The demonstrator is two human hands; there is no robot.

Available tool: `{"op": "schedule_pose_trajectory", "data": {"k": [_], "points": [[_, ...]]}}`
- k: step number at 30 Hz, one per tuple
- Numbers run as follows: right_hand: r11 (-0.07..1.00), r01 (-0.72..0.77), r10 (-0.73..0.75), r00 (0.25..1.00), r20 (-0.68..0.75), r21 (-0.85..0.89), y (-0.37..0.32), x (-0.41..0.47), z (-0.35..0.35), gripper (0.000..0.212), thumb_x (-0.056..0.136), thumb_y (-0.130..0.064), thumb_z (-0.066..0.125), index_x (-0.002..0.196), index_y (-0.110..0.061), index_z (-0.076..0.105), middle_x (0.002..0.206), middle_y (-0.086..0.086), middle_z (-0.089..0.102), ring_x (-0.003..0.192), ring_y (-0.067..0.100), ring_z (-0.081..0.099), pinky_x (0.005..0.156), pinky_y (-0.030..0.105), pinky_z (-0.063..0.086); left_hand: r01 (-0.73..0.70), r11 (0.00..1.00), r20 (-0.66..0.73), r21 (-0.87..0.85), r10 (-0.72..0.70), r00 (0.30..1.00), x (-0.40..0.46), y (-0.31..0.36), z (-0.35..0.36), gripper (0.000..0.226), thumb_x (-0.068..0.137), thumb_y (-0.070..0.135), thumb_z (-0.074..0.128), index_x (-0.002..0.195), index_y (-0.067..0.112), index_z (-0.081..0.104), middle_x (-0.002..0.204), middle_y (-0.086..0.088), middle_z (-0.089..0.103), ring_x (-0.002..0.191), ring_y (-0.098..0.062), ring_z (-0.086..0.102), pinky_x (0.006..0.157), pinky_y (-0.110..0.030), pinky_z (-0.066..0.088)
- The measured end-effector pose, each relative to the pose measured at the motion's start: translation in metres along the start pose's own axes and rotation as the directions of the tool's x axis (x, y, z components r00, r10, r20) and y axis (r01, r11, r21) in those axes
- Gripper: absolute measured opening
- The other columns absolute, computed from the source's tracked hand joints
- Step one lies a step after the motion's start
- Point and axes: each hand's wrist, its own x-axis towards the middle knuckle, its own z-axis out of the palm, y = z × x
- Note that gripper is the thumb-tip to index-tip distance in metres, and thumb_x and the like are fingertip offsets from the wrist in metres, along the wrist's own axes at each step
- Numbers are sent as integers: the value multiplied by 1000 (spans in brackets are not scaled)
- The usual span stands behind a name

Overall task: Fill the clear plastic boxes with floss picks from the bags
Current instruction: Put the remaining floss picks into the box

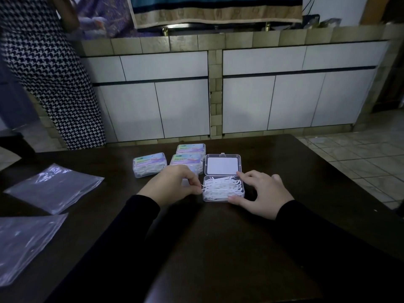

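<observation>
Open clear box (223, 188) on the counter (218, 248), lid laid back, heaped with floss picks (220, 186) | your right hand (263, 192) brackets its right wall, fingers spread, holding nothing, likely to steady it | your left hand (172, 182) curls at the left rim, grip unclear | three closed filled boxes (149, 164) behind | emptied bags (54, 188) well apart, left.

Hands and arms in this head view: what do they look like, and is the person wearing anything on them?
Both arms are covered by long black sleeves, the left sleeve and the right sleeve, plain, with no visible pattern or markings, each ending at the wrist. The left hand and the right hand are bare: no gloves, and no rings, watch or bracelet show from this angle.
</observation>
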Motion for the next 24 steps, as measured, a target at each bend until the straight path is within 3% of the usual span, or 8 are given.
{"op": "schedule_pose_trajectory", "data": {"k": [7, 11, 14, 18, 20, 24], "points": [[1000, 15, -15, 1000, 0, 10, -1, -1, -2, 86, 79, -78, 43, 150, -31, 27, 145, -11, 40, 128, 11, 37, 109, 37, 25, -70, 993, -36, 98, 73, 997, 10, 5, 5, 4, 86, 32, 67, 88, 34, 68, 100, 14, 58, 94, -7, 54, 84, -30, 49], [999, 23, -24, 1000, 6, 31, -1, -2, -3, 85, 80, -76, 45, 150, -31, 27, 144, -11, 40, 128, 10, 38, 109, 36, 24, -54, 992, -15, 111, 56, 998, 16, 12, 0, 11, 84, 33, 69, 95, 33, 69, 107, 13, 57, 99, -9, 53, 80, -26, 46], [997, 33, -34, 999, 9, 64, 0, -3, -3, 86, 79, -76, 47, 150, -34, 23, 141, -12, 43, 122, 8, 41, 106, 35, 26, -3, 996, -34, 86, 6, 999, 21, 18, -2, 39, 86, 44, 65, 122, 38, 54, 135, 8, 49, 119, -14, 46, 91, -29, 42], [985, 43, -41, 999, -18, 169, 0, -3, -4, 102, 76, -72, 58, 151, -39, -3, 130, -18, 52, 118, 8, 46, 104, 35, 26, 50, 979, -40, 197, -43, 998, 33, 26, 4, 66, 90, 55, 52, 147, 35, 25, 152, -1, 34, 140, -22, 28, 110, -44, 32], [981, 31, -28, 999, -21, 193, -1, -4, -5, 111, 75, -70, 62, 149, -39, -16, 131, -19, 53, 121, 10, 47, 106, 35, 25, 55, 979, -41, 197, -48, 998, 40, 26, 6, 69, 92, 55, 50, 149, 35, 18, 152, -4, 34, 138, -25, 32, 109, -44, 32], [971, -7, 14, 1000, -28, 241, 1, -1, -3, 122, 72, -70, 65, 147, -34, -25, 130, -18, 54, 116, 10, 51, 108, 37, 26, -9, 999, -140, -44, 3, 990, 43, 25, 5, 62, 94, 46, 52, 148, 29, 27, 139, 2, 48, 113, -14, 51, 89, -28, 44]]}}
